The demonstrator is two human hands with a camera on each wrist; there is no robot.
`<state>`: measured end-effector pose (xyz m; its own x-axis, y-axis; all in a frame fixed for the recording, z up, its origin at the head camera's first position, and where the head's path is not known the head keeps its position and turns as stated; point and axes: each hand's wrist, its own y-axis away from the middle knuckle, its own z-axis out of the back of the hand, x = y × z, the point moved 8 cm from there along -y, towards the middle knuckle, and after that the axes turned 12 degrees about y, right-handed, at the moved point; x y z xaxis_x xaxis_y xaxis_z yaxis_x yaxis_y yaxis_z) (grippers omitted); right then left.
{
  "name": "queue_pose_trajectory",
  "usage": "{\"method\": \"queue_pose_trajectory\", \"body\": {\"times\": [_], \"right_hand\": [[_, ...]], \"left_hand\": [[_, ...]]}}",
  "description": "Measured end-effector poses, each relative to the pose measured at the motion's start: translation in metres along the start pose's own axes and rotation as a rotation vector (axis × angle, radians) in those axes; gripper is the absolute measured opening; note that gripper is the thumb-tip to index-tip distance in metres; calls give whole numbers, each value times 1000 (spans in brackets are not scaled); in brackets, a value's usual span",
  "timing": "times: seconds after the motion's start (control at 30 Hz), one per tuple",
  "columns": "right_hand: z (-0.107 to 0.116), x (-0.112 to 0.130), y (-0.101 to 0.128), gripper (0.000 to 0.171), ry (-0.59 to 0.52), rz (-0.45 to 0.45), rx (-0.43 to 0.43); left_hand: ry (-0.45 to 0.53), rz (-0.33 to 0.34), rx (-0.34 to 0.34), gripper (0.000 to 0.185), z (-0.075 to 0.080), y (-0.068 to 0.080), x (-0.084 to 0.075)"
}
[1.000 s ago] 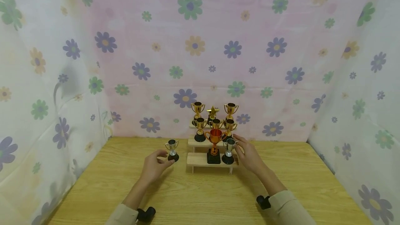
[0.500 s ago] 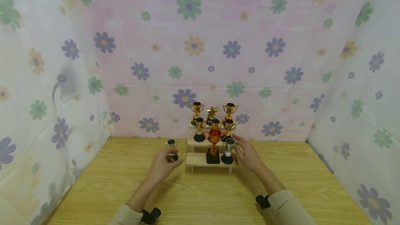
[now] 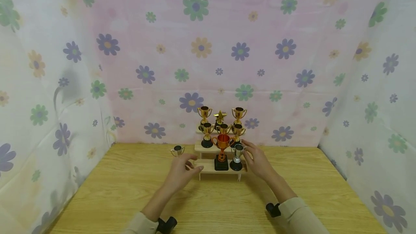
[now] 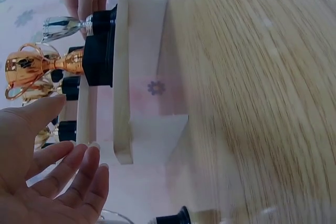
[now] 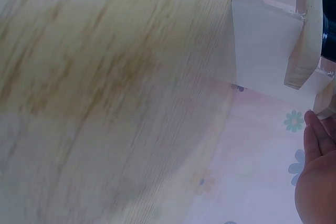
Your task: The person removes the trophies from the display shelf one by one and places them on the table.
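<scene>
Beige sleeves; black wrist cameras; bare hands.

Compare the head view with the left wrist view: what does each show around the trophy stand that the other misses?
Only the head view shows the gold trophies on the upper steps and the loose silver trophy beside the left hand. Only the left wrist view shows the underside of the stand's bottom step and its leg. Both show the orange trophy, the silver trophy on the bottom step and the right hand beside it.
</scene>
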<state>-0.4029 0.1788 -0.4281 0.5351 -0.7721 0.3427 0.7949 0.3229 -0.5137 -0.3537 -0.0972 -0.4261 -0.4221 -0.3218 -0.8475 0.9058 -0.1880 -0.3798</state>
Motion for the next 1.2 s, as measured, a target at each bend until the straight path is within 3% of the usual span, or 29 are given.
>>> {"method": "queue_pose_trajectory", "body": {"times": [0.17,0.43,1.0,1.2], "right_hand": [[0,0,0,28,1,-5,3],[0,-1,1,28,-6,-26,12],[-1,-1,1,27,-3,-24,11],[1,0,1,24,-6,-18,-2]], "left_hand": [[25,-41,31,41,-13,-3,-5],[24,-16,63,44,-35,-10,-2],[66,12,20,50,-63,-20,-1],[10,9,-19,52,-68,-24,-1]]}}
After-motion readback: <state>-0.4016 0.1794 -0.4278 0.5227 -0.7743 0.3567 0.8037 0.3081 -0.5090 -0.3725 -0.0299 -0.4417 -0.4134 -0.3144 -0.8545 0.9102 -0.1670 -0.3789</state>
